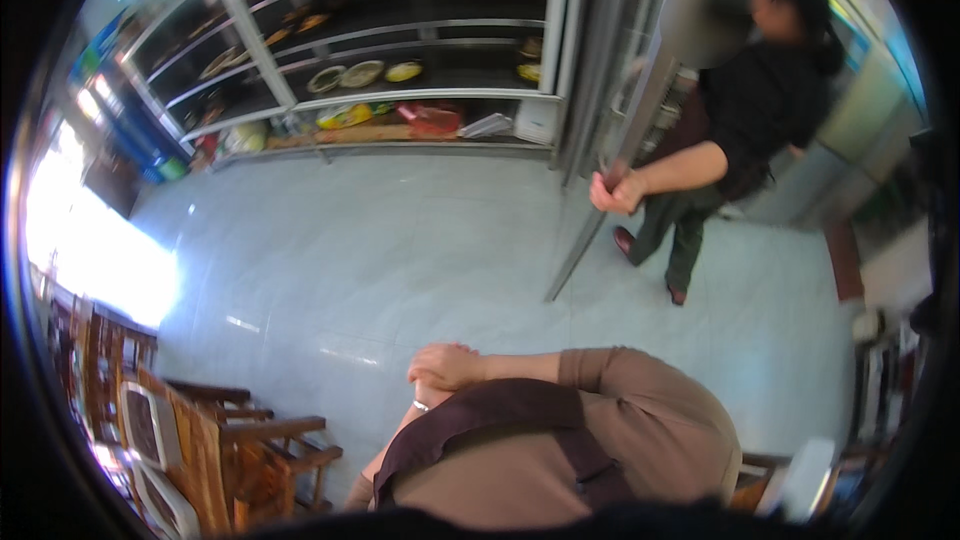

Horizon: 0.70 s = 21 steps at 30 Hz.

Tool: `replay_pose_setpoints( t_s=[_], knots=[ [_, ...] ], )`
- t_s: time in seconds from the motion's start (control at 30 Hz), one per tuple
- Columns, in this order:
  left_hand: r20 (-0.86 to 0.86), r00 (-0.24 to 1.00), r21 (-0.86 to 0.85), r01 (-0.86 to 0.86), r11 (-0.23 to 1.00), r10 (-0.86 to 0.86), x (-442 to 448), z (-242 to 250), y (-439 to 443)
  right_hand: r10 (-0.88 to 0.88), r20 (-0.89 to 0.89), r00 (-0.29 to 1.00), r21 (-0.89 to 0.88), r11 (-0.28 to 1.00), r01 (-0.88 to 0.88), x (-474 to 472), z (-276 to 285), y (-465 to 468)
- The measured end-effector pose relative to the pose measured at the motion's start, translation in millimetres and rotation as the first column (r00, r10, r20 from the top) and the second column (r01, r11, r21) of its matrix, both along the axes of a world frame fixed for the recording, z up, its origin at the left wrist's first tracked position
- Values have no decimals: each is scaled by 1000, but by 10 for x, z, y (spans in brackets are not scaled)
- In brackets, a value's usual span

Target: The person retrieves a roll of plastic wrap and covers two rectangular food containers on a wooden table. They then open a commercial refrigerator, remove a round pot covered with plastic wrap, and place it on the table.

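In front of my apron, my right hand is clasped over my left hand at the wrist. Much of the left hand is hidden beneath the right one, and a light bracelet circles the left wrist. Neither hand shows a tool or other object in it. Both hang over the pale tiled floor. The brown sleeves and the dark apron lie just behind them.
A glass-fronted display cabinet holding plates stands ahead. At right, a person in dark clothes grips the edge of a metal-framed sliding door. Wooden chairs and a wooden table stand at lower left.
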<state>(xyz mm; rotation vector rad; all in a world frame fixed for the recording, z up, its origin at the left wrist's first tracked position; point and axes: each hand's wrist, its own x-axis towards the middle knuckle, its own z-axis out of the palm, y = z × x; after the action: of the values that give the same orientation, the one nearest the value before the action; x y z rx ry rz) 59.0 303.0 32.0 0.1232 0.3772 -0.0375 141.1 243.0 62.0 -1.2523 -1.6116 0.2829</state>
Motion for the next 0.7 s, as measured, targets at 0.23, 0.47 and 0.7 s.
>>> replay_pose_setpoints(
  t_s=[0.23, 0.47, 0.7],
  knots=[
    [151, 989, 0, 0, 1000, 0, -105, -2, 79, 183, 72, 981, -253, 954, -159, -246, -101, 218],
    [390, 918, -93, 111, 989, -67, 127, 182, -420, 120, 120, 985, -416, 907, -60, -205, -173, -193],
    [2, 977, -7, 212, 977, -212, 418, 410, -718, -31, 161, 986, -396, 914, 94, 205, -68, -733]
  ],
)
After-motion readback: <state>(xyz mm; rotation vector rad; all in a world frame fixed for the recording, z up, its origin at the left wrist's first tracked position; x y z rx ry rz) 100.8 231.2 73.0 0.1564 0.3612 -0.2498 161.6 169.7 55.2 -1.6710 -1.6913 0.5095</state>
